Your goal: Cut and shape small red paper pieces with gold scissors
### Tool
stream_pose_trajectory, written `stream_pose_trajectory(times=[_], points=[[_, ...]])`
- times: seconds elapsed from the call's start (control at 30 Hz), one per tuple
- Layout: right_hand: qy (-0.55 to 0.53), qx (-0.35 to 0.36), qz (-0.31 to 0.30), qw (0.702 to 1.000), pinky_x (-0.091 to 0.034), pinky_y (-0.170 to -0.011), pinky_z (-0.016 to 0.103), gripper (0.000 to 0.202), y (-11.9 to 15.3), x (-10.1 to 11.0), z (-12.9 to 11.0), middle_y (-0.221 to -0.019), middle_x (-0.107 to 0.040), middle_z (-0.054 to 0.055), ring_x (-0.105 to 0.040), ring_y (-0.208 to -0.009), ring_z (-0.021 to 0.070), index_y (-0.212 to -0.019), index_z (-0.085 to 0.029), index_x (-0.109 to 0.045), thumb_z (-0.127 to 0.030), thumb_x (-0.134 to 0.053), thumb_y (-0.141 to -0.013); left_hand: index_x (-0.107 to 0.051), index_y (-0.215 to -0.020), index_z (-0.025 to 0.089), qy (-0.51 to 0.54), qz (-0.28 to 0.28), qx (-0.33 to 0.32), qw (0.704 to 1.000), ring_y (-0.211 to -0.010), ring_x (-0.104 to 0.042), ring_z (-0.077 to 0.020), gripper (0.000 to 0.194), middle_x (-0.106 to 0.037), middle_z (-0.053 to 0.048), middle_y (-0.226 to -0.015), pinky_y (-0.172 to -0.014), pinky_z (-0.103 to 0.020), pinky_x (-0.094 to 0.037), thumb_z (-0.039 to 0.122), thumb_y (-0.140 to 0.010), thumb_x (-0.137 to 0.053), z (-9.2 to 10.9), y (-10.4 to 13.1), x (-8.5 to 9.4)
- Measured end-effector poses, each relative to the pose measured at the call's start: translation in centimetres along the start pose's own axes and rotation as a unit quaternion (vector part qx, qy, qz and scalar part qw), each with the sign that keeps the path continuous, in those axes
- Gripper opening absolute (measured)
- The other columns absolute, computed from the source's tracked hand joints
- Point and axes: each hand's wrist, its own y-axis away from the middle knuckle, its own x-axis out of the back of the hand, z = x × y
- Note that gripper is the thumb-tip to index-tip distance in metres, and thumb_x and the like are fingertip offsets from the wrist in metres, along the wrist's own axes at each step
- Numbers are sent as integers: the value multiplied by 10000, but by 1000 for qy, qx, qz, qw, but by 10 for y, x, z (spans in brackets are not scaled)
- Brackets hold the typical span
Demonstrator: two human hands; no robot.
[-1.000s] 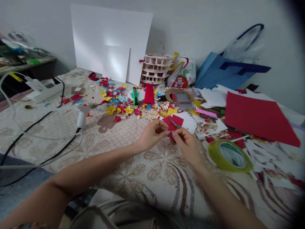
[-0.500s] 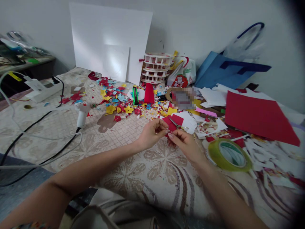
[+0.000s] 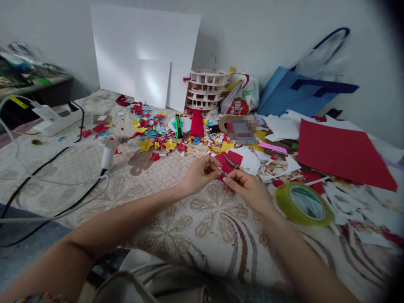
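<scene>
My left hand (image 3: 203, 173) and my right hand (image 3: 248, 187) are close together above the front of the table, thumbs and fingers pinched. What sits between the fingertips is too small to make out. Just behind them lies a piece of red paper (image 3: 239, 159). A pair of scissors (image 3: 231, 161) points up and left over that paper, its handle end beside my right fingers; whether the right hand holds it I cannot tell. A white paper piece (image 3: 251, 162) is partly under the red one.
A roll of clear tape (image 3: 280, 202) stands near my right forearm. To the left are a white glue gun (image 3: 107, 155), its cable and a power strip (image 3: 59, 120). Paper flowers (image 3: 146, 145) and scraps lie behind. A tiered white model (image 3: 208, 78), a blue bag (image 3: 280, 92) and red sheet (image 3: 341, 153) are further off.
My fingertips have drawn slightly apart, with the right hand a little lower. Otherwise the scene is the same, apart from a small shift of the view.
</scene>
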Motion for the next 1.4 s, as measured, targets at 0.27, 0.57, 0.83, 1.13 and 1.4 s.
stream_pose_trajectory(times=[0.27,0.57,0.83,1.13,1.4], points=[[-43,7,49,998,-354,-521,224,221,2,-4,-1,-609,-538,-19,-450,-545,95,-714,-181,-543,-378,-584,-804,-555,-794,98,42,-43,84,995,-596,-556,-83,354,-605,-23,-693,-574,-213,-438,363,-631,-725,1,3,-5],[-76,-1,55,996,-344,-521,221,201,0,-7,2,-606,-531,-24,-444,-547,91,-706,-182,-543,-349,-592,-806,-577,-692,94,79,-38,104,991,-580,-568,-82,328,-627,-36,-654,-604,-219,-454,402,-671,-685,0,4,-6],[-62,2,68,996,-338,-510,222,232,0,-6,2,-589,-527,-26,-428,-528,92,-687,-183,-532,-376,-587,-804,-625,-694,93,93,-32,136,986,-605,-608,-117,412,-648,-62,-657,-627,-245,-475,495,-759,-557,2,3,-5],[25,12,57,998,-368,-530,228,233,2,-3,-4,-589,-532,-19,-453,-538,96,-686,-179,-545,-361,-549,-831,-595,-756,98,66,-37,107,991,-583,-585,-99,373,-625,-34,-655,-577,-224,-473,448,-664,-683,7,1,-2],[-81,0,35,996,-410,-562,237,195,0,2,5,-740,-609,10,-547,-640,118,-893,-190,-601,-364,-584,-806,-588,-690,100,94,-37,127,987,-532,-570,-73,299,-643,-34,-645,-559,-202,-468,387,-695,-673,2,-1,3]])
